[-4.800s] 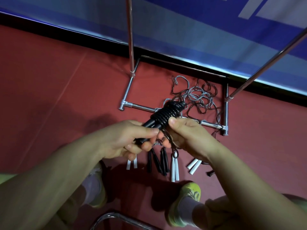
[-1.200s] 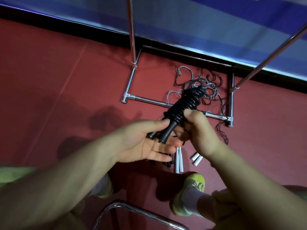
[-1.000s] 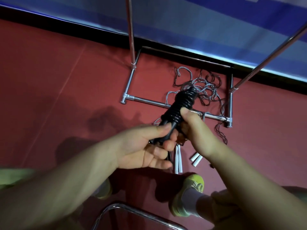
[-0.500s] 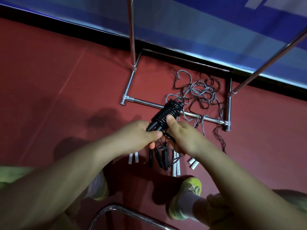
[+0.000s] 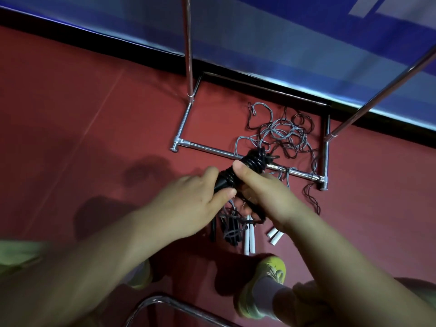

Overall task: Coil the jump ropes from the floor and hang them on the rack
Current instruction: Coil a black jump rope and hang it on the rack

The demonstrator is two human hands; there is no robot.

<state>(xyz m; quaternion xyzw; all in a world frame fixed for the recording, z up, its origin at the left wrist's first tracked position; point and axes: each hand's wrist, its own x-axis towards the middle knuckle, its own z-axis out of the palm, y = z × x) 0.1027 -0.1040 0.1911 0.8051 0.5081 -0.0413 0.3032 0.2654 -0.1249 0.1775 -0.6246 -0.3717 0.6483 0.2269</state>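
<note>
Rope bundle [image 5: 245, 168] gripped by left hand [image 5: 188, 204] and right hand [image 5: 266, 192] — rack [image 5: 207, 148] just beyond

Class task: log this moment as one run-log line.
both hands grip black coiled rope | tangled ropes on floor | rack bare

Bare forearms, yellow-green shoes [image 5: 271, 274], grey socks [image 5: 264, 296].
</note>
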